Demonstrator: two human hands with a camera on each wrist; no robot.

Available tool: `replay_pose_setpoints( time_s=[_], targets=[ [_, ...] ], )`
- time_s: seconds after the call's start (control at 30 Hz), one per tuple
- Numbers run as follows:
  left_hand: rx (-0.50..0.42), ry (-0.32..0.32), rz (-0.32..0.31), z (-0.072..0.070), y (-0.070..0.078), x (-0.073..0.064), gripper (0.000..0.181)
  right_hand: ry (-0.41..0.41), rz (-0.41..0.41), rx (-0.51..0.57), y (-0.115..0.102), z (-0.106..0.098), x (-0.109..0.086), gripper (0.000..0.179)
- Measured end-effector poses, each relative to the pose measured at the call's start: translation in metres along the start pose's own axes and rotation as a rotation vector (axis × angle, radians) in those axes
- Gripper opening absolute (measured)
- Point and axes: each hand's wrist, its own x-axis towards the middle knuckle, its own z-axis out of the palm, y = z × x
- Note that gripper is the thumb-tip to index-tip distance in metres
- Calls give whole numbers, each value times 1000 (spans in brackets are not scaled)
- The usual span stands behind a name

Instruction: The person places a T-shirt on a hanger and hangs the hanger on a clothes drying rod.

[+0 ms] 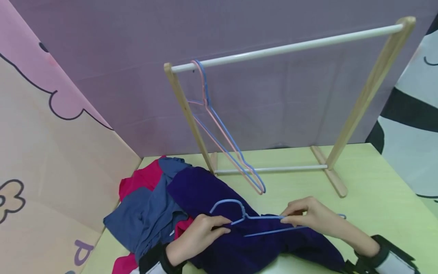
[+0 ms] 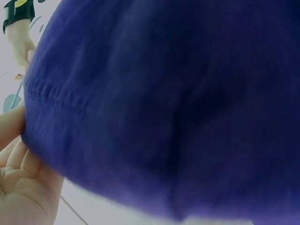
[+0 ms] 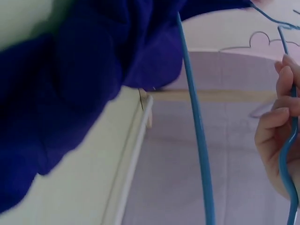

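Observation:
A light-blue hanger lies over a dark navy garment, its hook pointing left. My right hand grips the hanger's right shoulder between thumb and fingers; the right wrist view also shows this hand around the blue rod. With thumb and fingertips, my left hand pinches the garment beside the hanger's left shoulder. In the left wrist view a stitched seam runs along the navy cloth, and the left hand holds its edge. Cloth hides the hanger's left end.
A wooden rack with a white rail stands behind the hands. Pink and blue hangers hang at its left end. Blue-grey clothing and red clothing lie heaped at the left of the pale table.

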Motion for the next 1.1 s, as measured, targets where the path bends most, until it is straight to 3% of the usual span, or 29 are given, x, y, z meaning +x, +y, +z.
replay_pose_setpoints(
  time_s=[0.37, 0.67, 0.77, 0.9, 1.1],
  targets=[
    [37, 57, 58, -1, 0, 3, 20, 123, 15, 19, 5, 36, 3, 9],
    [41, 214, 181, 2, -1, 9, 17, 238, -9, -5, 2, 45, 2, 14],
    [49, 231, 205, 0, 0, 9, 18, 202, -16, -45, -3, 37, 3, 16],
    [45, 239, 242, -4, 3, 9, 20, 80, -13, -72, -8, 8, 2, 22],
    [28, 241, 255, -15, 5, 7, 20, -103, 139, 23, 5, -39, -7, 27]
  ],
)
